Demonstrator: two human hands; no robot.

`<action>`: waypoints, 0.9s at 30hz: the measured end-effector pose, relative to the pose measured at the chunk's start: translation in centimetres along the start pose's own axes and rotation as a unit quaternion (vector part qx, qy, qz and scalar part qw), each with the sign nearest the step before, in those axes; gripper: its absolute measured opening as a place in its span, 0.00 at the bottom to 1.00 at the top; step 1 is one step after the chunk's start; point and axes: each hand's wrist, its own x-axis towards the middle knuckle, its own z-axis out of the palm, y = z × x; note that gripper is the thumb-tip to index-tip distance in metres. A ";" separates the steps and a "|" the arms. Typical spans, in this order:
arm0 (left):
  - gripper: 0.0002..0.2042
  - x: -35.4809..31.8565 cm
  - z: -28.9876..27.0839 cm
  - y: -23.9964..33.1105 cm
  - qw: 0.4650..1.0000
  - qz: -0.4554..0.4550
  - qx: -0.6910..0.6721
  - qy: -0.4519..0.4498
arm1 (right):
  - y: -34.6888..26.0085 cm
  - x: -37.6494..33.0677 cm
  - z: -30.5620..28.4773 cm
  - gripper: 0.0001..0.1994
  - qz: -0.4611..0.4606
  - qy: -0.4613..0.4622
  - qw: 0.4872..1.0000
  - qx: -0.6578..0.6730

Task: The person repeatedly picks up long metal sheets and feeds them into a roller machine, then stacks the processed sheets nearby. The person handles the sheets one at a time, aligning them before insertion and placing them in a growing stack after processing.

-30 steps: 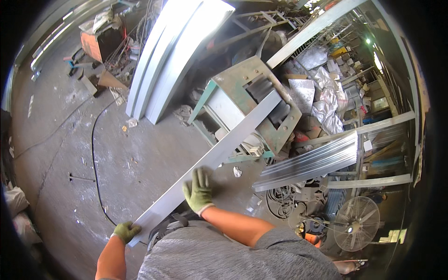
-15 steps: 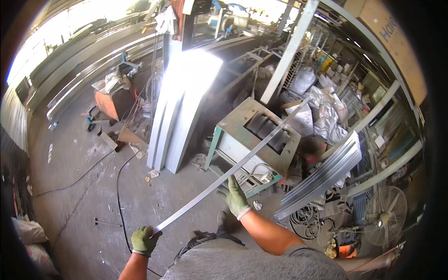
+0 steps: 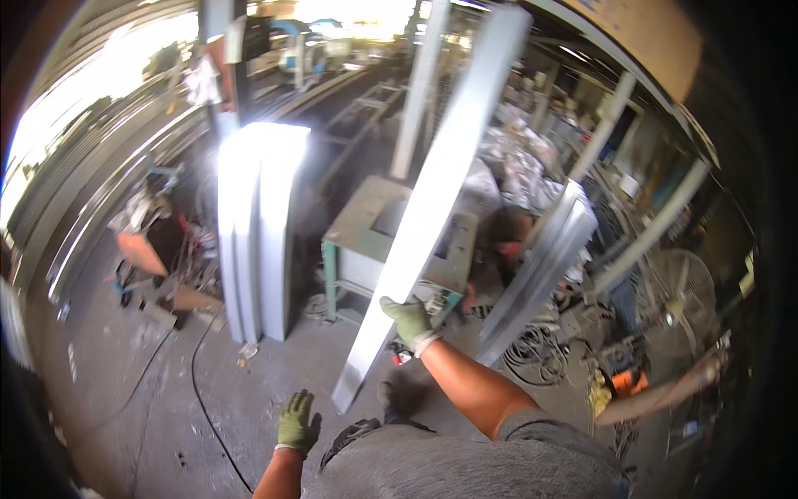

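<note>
A long, shiny sheet-metal strip slants up and away in front of me, its broad face toward me and glaring with light. My right hand, in a green work glove, is closed on the strip's right edge near the lower end; the thumb shows against the metal and the other fingers are partly hidden. To the left of the strip's lower end, my gloved left hand is empty with fingers apart, touching nothing. Behind the strip stands a green-edged metal machine, partly covered by it.
Upright folded metal panels stand left of the machine, and a bundle of metal profiles leans at the right. Beyond it are a coiled cable and a large fan. A black cable crosses the floor at left.
My left hand has let go of the strip's lower end. The strip has turned from edge-on to broad face and stands steeper, now in my right hand. The view has swung to the right.
</note>
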 end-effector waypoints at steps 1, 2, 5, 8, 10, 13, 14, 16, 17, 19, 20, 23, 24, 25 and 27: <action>0.30 1.0 -1.2 0.5 1.000 0.011 -0.002 0.027 | 0.4 0.3 -0.4 0.16 -0.005 0.006 0.999 -0.047; 0.30 2.6 -2.6 1.1 0.998 0.024 -0.007 0.055 | 0.6 0.3 -1.2 0.18 -0.020 0.028 0.990 -0.138; 0.32 6.3 -8.2 3.4 0.983 0.094 0.028 0.156 | 0.7 -0.8 -3.0 0.21 -0.011 0.043 0.972 -0.230; 0.33 8.4 -13.7 6.0 0.961 0.093 0.093 0.244 | 0.1 -3.3 -4.2 0.22 -0.026 0.041 0.965 -0.259; 0.33 9.4 -17.0 7.3 0.931 0.146 0.146 0.303 | 0.1 -4.7 -4.9 0.19 -0.067 0.036 0.955 -0.287; 0.35 10.3 -20.4 8.3 0.908 0.206 0.181 0.315 | 0.2 -5.7 -6.5 0.21 -0.126 -0.033 0.905 -0.404; 0.36 10.5 -20.8 8.1 0.906 0.212 0.198 0.308 | 0.4 -5.7 -7.0 0.22 -0.135 -0.068 0.882 -0.447; 0.47 10.4 -20.9 6.9 0.929 0.160 0.247 0.225 | 0.7 -5.5 -8.0 0.23 -0.159 -0.126 0.864 -0.460; 0.50 9.9 -20.6 5.8 0.950 0.104 0.254 0.151 | 1.0 -5.3 -8.3 0.22 -0.165 -0.151 0.849 -0.478; 0.59 8.4 -19.1 3.1 0.958 0.025 0.281 0.041 | 1.4 -4.7 -8.9 0.20 -0.201 -0.199 0.818 -0.500; 0.57 7.4 -18.4 1.4 0.968 -0.023 0.246 -0.045 | 1.7 -4.3 -9.0 0.20 -0.199 -0.222 0.811 -0.504; 0.46 2.8 -15.1 -2.2 0.974 -0.015 0.189 -0.122 | 2.8 -3.1 -9.4 0.18 -0.247 -0.277 0.780 -0.503; 0.40 0.7 -13.7 -2.6 0.971 -0.088 0.175 -0.138 | 3.2 -2.4 -9.1 0.17 -0.246 -0.306 0.757 -0.523; 0.36 -1.3 -12.2 -2.8 0.973 -0.078 0.172 -0.130 | 3.7 -1.7 -8.8 0.17 -0.245 -0.338 0.731 -0.540; 0.29 -4.6 -9.5 -2.6 0.970 -0.098 0.132 -0.177 | 4.8 -0.4 -7.9 0.15 -0.260 -0.384 0.689 -0.557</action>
